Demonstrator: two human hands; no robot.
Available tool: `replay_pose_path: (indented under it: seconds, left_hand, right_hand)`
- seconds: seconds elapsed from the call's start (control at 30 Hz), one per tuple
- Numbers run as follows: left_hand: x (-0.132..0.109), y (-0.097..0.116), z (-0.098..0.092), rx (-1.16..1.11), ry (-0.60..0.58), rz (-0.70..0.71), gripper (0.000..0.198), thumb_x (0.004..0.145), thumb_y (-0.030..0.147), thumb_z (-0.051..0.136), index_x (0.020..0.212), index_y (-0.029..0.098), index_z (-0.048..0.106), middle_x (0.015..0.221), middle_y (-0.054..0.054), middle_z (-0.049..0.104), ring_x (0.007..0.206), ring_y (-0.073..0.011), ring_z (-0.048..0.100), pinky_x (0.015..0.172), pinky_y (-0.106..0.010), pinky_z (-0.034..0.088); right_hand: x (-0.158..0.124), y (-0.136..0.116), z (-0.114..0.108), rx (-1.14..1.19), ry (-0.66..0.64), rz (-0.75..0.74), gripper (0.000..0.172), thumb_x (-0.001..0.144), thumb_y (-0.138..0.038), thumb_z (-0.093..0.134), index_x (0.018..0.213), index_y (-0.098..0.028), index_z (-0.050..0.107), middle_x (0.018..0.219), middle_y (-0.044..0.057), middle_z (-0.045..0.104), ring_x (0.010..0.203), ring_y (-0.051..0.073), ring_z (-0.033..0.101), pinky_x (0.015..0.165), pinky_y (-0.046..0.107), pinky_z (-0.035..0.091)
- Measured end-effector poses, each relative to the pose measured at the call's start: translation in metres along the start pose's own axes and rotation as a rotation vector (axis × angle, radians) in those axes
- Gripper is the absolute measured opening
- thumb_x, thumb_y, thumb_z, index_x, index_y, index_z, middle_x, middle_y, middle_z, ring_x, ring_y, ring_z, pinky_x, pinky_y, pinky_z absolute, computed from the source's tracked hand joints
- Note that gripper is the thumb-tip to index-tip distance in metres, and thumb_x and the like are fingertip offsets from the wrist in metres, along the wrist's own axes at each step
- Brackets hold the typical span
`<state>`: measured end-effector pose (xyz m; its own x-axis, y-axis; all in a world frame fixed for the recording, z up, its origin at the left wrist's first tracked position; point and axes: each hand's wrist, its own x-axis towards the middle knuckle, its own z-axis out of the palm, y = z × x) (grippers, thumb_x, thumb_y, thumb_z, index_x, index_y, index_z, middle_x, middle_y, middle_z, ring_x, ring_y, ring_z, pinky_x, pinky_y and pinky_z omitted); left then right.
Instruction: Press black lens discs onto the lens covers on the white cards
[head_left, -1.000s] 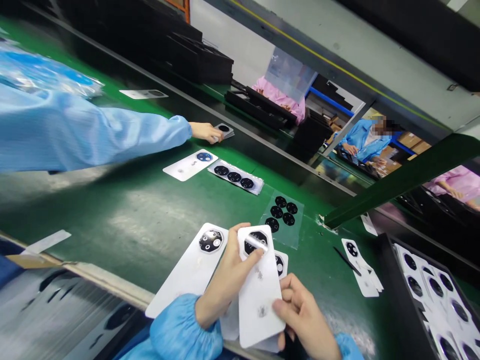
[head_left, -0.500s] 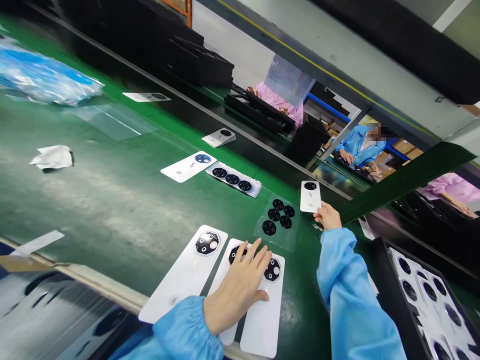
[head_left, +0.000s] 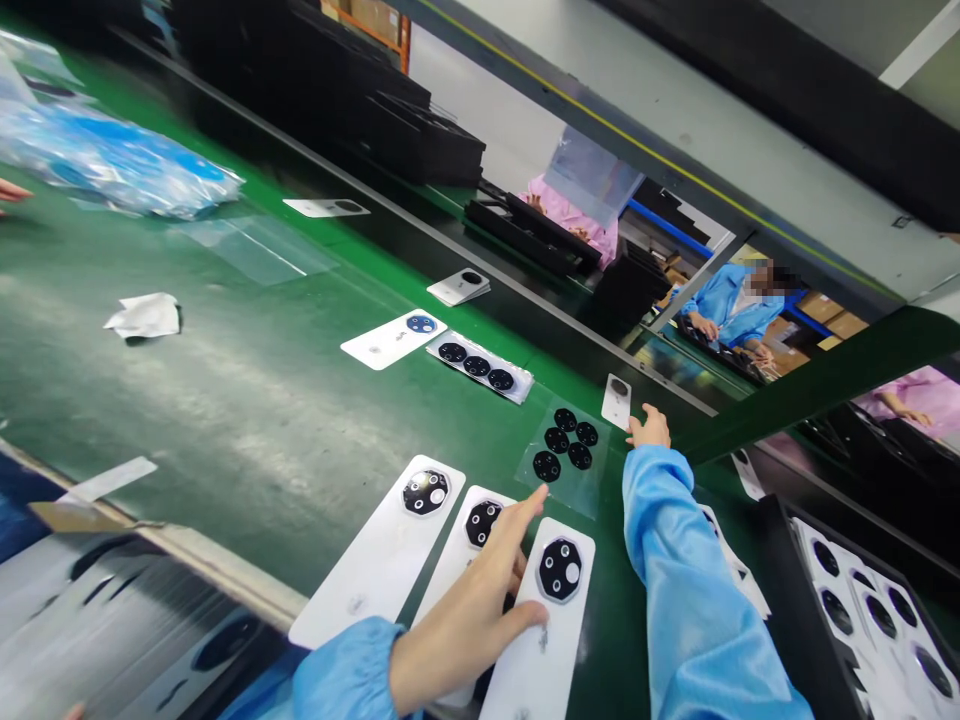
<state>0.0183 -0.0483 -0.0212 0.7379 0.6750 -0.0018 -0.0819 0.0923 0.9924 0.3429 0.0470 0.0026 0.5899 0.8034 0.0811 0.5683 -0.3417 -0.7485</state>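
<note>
My left hand [head_left: 480, 610] has its thumb on the face of a white phone back panel [head_left: 546, 640] and its curled fingers at the panel's left edge, raising it slightly. Two similar panels lie beside it: one on the far left [head_left: 382, 560], the other [head_left: 450, 585] partly covered by my hand. Each bears a black octagonal camera piece. At the dark belt, my right hand [head_left: 651, 428] is open, fingers parted, just beside a smaller-looking white panel [head_left: 616, 402]. Between the hands, several black camera pieces [head_left: 556, 440] sit on a clear sheet.
A strip of black discs [head_left: 477, 366] and a white panel with a blue camera area [head_left: 394, 340] lie further back. Black tray [head_left: 780, 560] with panels stands at right. Plastic-wrapped blue bundle [head_left: 127, 165] and crumpled paper [head_left: 146, 315] are left. Co-workers [head_left: 735, 300] sit beyond.
My right hand has let go of the panel at the belt and drawn slightly away. My left hand, earlier spread flat over two panels, has closed on the right one and lifted it slightly.
</note>
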Motion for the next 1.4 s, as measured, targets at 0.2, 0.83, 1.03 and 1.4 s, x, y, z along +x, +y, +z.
replay_pose_path:
  seconds: [0.2,0.83,1.03,1.4]
  left_hand:
    - [-0.004,0.014,-0.003,-0.485,-0.040,-0.186,0.104,0.069,0.024,0.070,0.144,0.029,-0.004,0.111,-0.008,0.056,0.090,-0.0206,0.059,0.081,-0.036,0.046]
    - [-0.011,0.016,-0.007,-0.468,0.038,-0.213,0.084,0.070,0.021,0.068,0.137,0.028,0.017,0.124,-0.009,0.051,0.097,-0.0216,0.058,0.080,-0.035,0.048]
    - [-0.007,0.010,-0.009,-0.483,0.046,-0.197,0.079,0.069,0.020,0.070,0.133,0.026,0.025,0.124,-0.009,0.052,0.095,-0.0197,0.059,0.080,-0.032,0.047]
    - [-0.008,0.010,-0.009,-0.492,0.032,-0.189,0.077,0.070,0.019,0.069,0.133,0.026,0.025,0.125,-0.010,0.052,0.095,-0.0218,0.060,0.078,-0.035,0.048]
  right_hand:
    - [-0.032,0.002,0.017,-0.305,-0.382,-0.226,0.019,0.086,-0.028,0.058,0.099,-0.014,0.060,0.102,0.004,0.060,0.087,0.016,0.059,0.078,0.036,0.050]
    - [-0.032,-0.005,0.034,-0.595,-0.463,-0.289,0.022,0.086,-0.030,0.057,0.102,-0.015,0.056,0.094,0.003,0.058,0.076,0.013,0.057,0.068,0.031,0.050]
    - [-0.051,0.000,0.029,-0.554,-0.373,-0.379,0.040,0.067,-0.023,0.071,0.105,-0.022,0.057,0.092,0.002,0.049,0.083,0.017,0.055,0.079,0.033,0.047]
    - [-0.061,0.011,0.024,-0.500,-0.333,-0.535,0.044,0.072,-0.026,0.060,0.115,-0.022,0.051,0.101,0.006,0.044,0.092,0.022,0.056,0.082,0.040,0.050]
